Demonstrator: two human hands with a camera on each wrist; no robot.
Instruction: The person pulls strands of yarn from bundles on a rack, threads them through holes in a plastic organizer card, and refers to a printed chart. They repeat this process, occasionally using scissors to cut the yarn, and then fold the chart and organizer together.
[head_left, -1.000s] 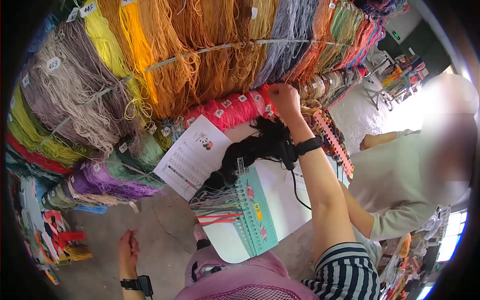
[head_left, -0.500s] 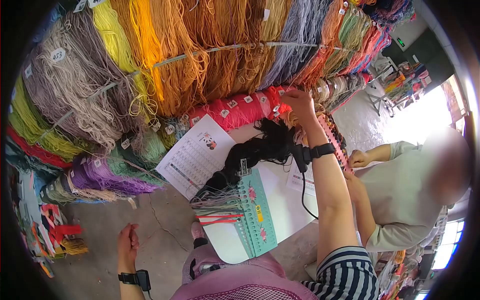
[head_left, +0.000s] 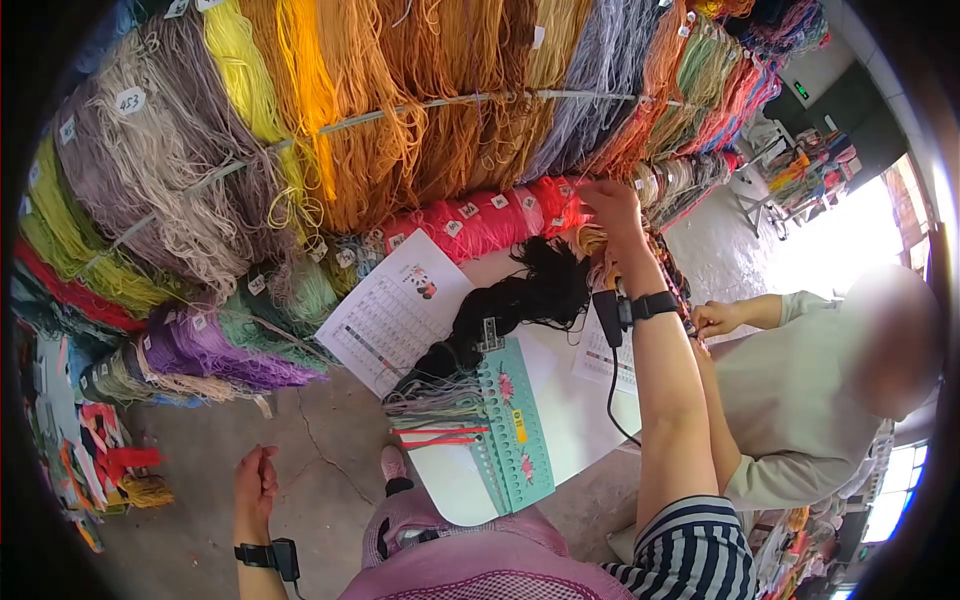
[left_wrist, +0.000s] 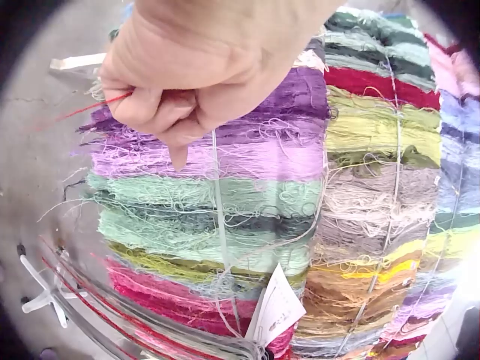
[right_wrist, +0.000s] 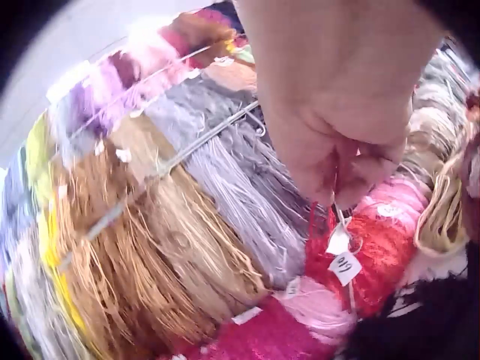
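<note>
In the head view my left hand (head_left: 256, 480) hangs at the lower left with curled fingers. The left wrist view shows it pinching a red thread (left_wrist: 94, 109), whose end trails leftward. My right hand (head_left: 612, 212) reaches to the red skein (head_left: 563, 203) at the far side of the table. Seen from the right wrist, the curled fingers of this hand (right_wrist: 341, 127) pinch red thread (right_wrist: 318, 225) just above the skein and its numbered paper tag (right_wrist: 345, 268). A teal punched card (head_left: 518, 430) carries grey and red threads (head_left: 440, 435) looped along its left side.
Bundled skeins (head_left: 450, 60) fill the rack ahead. On the white table (head_left: 580, 420) lie a black thread bundle (head_left: 520, 300) and a printed chart (head_left: 398, 310). Another person (head_left: 790, 400) stands close on the right, beside my right arm.
My right hand has shifted a little right along the red skein, its fingers now less tightly bunched. The other person's hands have moved toward the table. My left hand stays low.
</note>
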